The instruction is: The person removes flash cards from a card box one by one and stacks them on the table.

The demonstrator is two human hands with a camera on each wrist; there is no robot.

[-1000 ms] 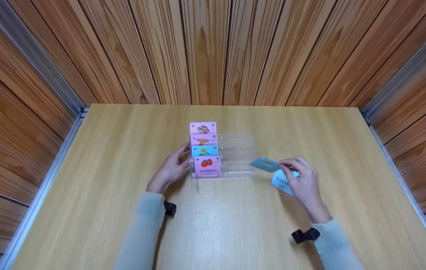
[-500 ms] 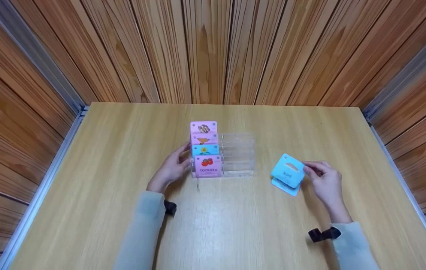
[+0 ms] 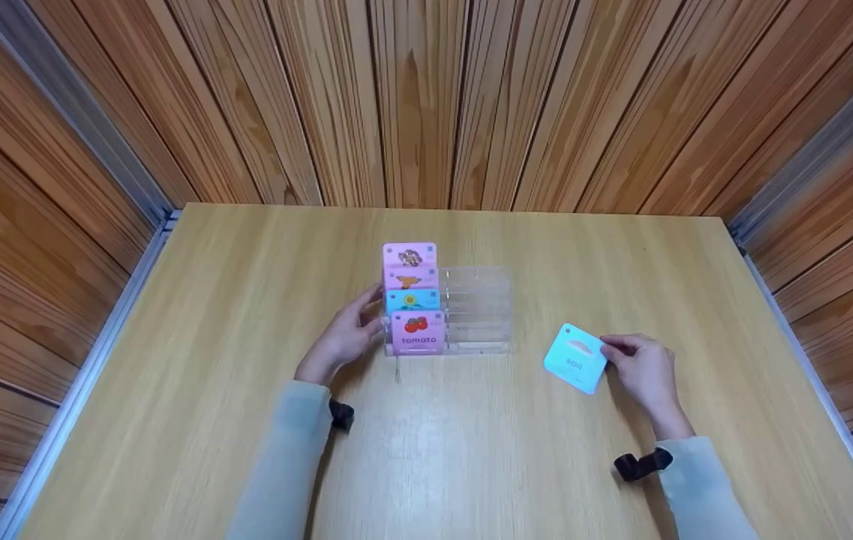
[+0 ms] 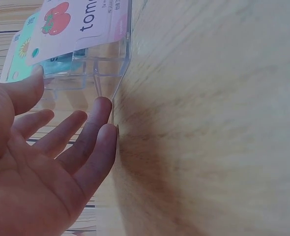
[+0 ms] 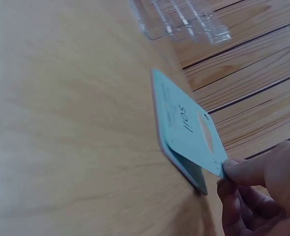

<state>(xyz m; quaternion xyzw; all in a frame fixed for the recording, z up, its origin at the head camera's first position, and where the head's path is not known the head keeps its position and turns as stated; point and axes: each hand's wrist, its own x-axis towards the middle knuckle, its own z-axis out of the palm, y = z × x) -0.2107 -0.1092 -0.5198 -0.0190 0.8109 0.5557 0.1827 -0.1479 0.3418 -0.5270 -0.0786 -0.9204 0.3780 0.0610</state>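
By one corner, my right hand (image 3: 645, 373) pinches a light blue "soil" card (image 3: 575, 362) between thumb and index finger. In the right wrist view this soil card (image 5: 182, 123) is tilted, its pinched corner raised over another card (image 5: 198, 183) on the table. My left hand (image 3: 342, 337) is at the left side of a clear plastic card rack (image 3: 479, 311), with loosely extended fingertips at its wall. A pink "tomato" card (image 3: 418, 334) stands in the front left slot. Behind it are a blue sunflower card (image 3: 413, 301) and two pink cards (image 3: 409, 255).
The wooden table (image 3: 471, 450) carries the rack near its middle. Wood-panelled walls (image 3: 411, 105) rise behind and at both sides. The rack's right half (image 3: 479, 289) shows bare transparent slots. Dark devices (image 3: 641, 465) are strapped to both wrists.
My right hand moved right with the soil card, then lowered it over the "bamb..." card, which is now mostly covered. The left hand stays at the rack.
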